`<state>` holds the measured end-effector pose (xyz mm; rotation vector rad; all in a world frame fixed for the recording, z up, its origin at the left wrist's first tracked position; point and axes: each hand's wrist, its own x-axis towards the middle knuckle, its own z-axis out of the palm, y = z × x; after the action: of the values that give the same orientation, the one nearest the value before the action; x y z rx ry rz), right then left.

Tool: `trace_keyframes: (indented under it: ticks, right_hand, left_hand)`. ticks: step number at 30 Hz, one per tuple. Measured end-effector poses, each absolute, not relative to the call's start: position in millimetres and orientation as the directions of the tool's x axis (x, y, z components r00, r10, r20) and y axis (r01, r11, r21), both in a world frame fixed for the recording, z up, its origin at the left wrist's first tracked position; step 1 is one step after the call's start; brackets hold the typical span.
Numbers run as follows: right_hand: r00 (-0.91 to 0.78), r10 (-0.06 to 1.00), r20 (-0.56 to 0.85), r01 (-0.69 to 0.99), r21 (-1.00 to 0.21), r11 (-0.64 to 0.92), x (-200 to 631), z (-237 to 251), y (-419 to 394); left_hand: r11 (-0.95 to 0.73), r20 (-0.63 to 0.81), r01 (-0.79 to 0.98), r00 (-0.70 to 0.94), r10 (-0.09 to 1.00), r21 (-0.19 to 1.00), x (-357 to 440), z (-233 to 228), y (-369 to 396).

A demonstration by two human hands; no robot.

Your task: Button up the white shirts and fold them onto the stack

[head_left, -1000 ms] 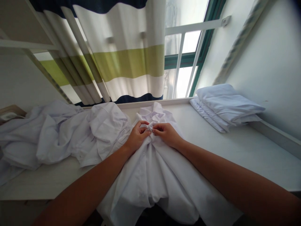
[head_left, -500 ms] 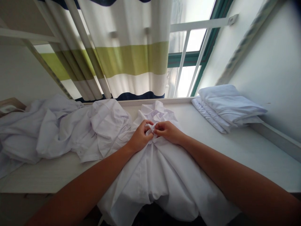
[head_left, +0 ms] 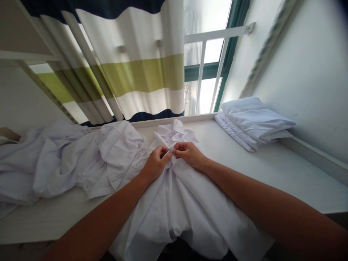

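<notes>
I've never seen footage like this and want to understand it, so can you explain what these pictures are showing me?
There is no robot here: a person works with two bare hands. The camera is worn on the person's head, looking forward and down, so the arms reach in from the bottom of the view. On the white surface lie crumpled white cloth to the left and folded white cloth to the right. Between them is a white shirt, its lower part hanging over the near edge. The left hand and right hand pinch it below the collar. Beyond hangs a striped curtain.
</notes>
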<state>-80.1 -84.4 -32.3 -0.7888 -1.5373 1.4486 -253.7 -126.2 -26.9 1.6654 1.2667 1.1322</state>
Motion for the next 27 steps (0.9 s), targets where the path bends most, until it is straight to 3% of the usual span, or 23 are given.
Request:
trace_keyframes:
  ticks: [16, 22, 27]
  right_hand:
    - [-0.423, 0.889, 0.176, -0.137, -0.982, 0.13, -78.8, -38.2, -82.4]
    - [-0.421, 0.886, 0.196, -0.08, -0.981, 0.179, -77.8, -38.6, -81.6]
    - [-0.449, 0.88, 0.156, -0.175, -0.981, 0.084, -77.8, -36.5, -82.7]
  left_hand:
    - [-0.259, 0.165, 0.435, 0.243, 0.956, 0.862, -260.2, -22.3, -119.9]
    - [-0.249, 0.164, 0.379, 0.244, 0.956, 0.891, -260.6, -27.3, -118.5]
    - [-0.195, 0.145, 0.229, 0.221, 0.964, 0.954, -260.4, -27.9, -117.0]
